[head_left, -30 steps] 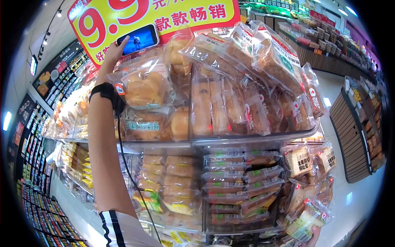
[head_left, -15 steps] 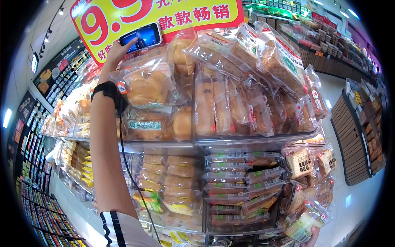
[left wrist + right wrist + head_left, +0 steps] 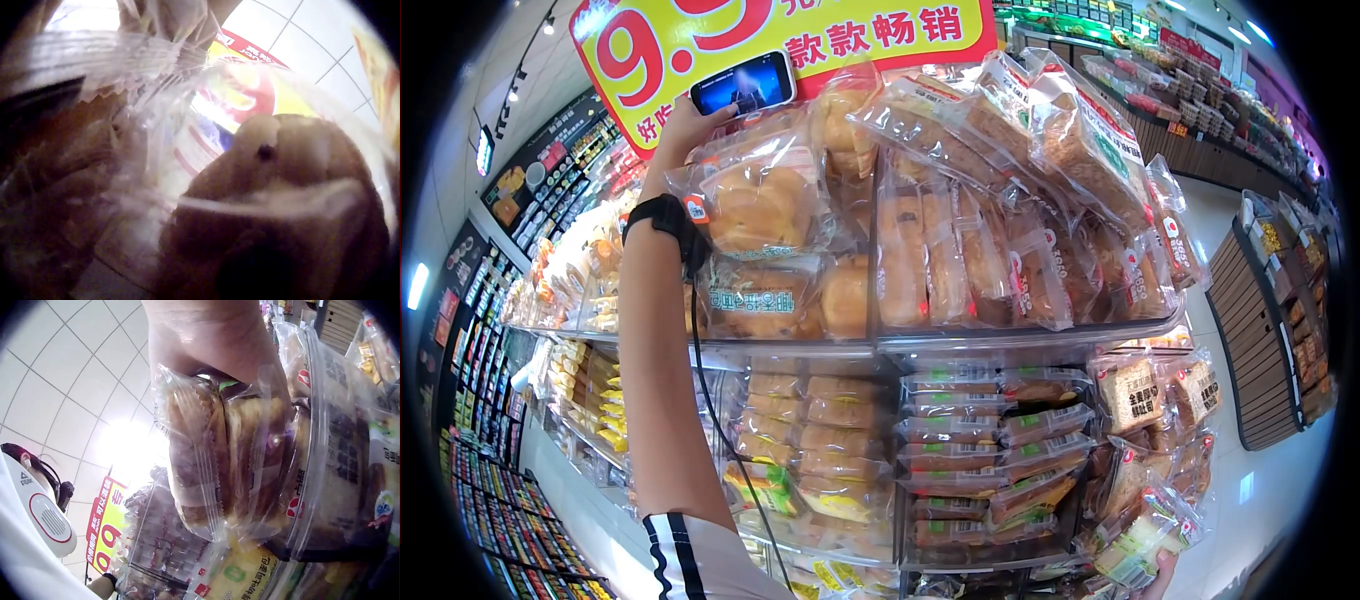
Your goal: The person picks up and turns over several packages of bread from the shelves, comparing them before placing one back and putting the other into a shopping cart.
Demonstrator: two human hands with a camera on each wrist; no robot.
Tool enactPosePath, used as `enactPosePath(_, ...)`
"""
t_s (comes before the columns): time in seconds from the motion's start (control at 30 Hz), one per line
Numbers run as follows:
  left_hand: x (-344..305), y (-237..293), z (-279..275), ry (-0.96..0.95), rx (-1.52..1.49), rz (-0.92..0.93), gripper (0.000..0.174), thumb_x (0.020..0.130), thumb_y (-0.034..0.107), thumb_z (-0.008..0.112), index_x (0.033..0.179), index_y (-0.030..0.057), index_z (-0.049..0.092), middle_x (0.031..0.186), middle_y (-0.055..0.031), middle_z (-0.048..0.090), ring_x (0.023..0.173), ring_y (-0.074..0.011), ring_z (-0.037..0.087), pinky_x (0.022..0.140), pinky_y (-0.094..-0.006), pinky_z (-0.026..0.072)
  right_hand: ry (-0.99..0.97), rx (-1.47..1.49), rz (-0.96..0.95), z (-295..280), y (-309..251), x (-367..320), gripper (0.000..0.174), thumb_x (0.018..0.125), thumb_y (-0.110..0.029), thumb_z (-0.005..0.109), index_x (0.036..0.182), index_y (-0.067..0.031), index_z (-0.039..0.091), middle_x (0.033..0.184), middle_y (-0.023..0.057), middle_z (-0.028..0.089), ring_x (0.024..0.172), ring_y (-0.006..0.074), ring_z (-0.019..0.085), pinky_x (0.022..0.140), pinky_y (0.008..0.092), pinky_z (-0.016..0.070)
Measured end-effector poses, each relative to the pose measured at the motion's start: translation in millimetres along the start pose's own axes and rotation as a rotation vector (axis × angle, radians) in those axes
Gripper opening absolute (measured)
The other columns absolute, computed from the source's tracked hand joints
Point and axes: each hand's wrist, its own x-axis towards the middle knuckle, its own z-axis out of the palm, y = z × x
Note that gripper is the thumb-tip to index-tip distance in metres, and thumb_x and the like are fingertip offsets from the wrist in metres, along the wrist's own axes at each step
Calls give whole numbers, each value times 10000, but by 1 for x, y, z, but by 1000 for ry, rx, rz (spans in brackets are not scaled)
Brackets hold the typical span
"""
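My left hand (image 3: 687, 128) reaches up over the bread display and grips a phone (image 3: 745, 85) by its left end, thumb at the lower edge of the lit screen. Just below it, bagged buns (image 3: 765, 205) sit on the upper shelf. In the left wrist view a dark bun (image 3: 281, 162) in clear wrap fills much of the picture, and the hand is hidden. At lower right, my right hand (image 3: 1165, 572) holds bagged bread (image 3: 1135, 550) with a green label. In the right wrist view that hand (image 3: 212, 337) grips the clear-wrapped bread (image 3: 200, 450) from above.
A yellow and red price sign (image 3: 800, 40) stands behind the phone. Wrapped loaves (image 3: 1010, 270) crowd the upper right bin, with stacked packs (image 3: 945, 450) below. A black cable (image 3: 710, 410) hangs from the left wrist band. Another wood-sided stand (image 3: 1260, 330) is at right.
The left thumb has moved down from over the phone's screen to its lower edge, and the picture on it differs. The head view has shifted slightly. The right hand stays at its bread.
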Motion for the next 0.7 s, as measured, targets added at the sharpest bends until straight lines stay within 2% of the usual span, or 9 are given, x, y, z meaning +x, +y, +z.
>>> enactPosePath(0.07, 4, -13, 6, 89, -37, 78, 611, 646, 381, 727, 984, -68, 488, 870, -167, 596, 691, -189, 604, 583, -273, 476, -2, -2, 0, 1, 0, 0, 509, 798, -233, 485, 1263, -78, 346, 1176, 131, 454, 1058, 243, 459, 844, 363, 399)
enactPosePath(0.17, -3, 4, 0, 46, -14, -143, 619, 678, 423, 683, 989, -76, 487, 872, -180, 594, 725, -209, 600, 601, -289, 461, -2, 2, 0, 2, 0, 0, 510, 799, -232, 484, 1263, -76, 345, 1178, 131, 453, 1060, 243, 458, 848, 363, 398)
enactPosePath(0.27, 9, -10, -1, 113, 65, -251, 641, 709, 480, 622, 991, -79, 488, 842, -183, 588, 752, -231, 585, 624, -310, 443, -3, 1, -3, 2, 1, 0, 511, 799, -232, 484, 1264, -75, 344, 1179, 132, 452, 1063, 244, 457, 852, 364, 396)
enactPosePath(0.37, 19, -26, 0, 98, 117, -196, 670, 716, 527, 583, 989, -79, 494, 811, -169, 580, 754, -245, 565, 658, -331, 433, -1, 4, -3, 3, 1, 0, 512, 799, -231, 483, 1265, -73, 343, 1181, 132, 451, 1065, 244, 456, 856, 364, 395)
enactPosePath(0.47, 14, -22, 0, 122, 85, -183, 658, 707, 511, 606, 980, -78, 499, 801, -160, 582, 714, -232, 571, 621, -319, 436, 2, 6, -3, 1, 1, -1, 513, 799, -230, 483, 1266, -72, 342, 1182, 132, 450, 1067, 245, 455, 860, 365, 393)
enactPosePath(0.57, 11, -14, 0, 113, 41, -275, 641, 694, 478, 637, 980, -78, 500, 818, -171, 592, 715, -225, 591, 600, -303, 441, 3, 13, -4, 1, 1, -3, 518, 801, -223, 479, 1272, -61, 335, 1191, 135, 445, 1079, 249, 448, 878, 365, 384)
enactPosePath(0.67, -8, 12, -2, 47, 73, -95, 614, 680, 448, 668, 972, -66, 500, 800, -177, 590, 708, -215, 599, 576, -287, 440, -9, 22, -13, 2, 1, -3, 527, 802, -215, 476, 1277, -43, 326, 1202, 140, 439, 1094, 258, 442, 901, 365, 374)
enactPosePath(0.7, -5, 7, -1, 73, 100, -106, 608, 678, 438, 673, 979, -62, 500, 806, -176, 593, 703, -223, 600, 578, -291, 442, -20, 19, -23, 1, 2, -2, 526, 801, -220, 481, 1274, -45, 332, 1199, 140, 442, 1090, 258, 447, 894, 368, 381)
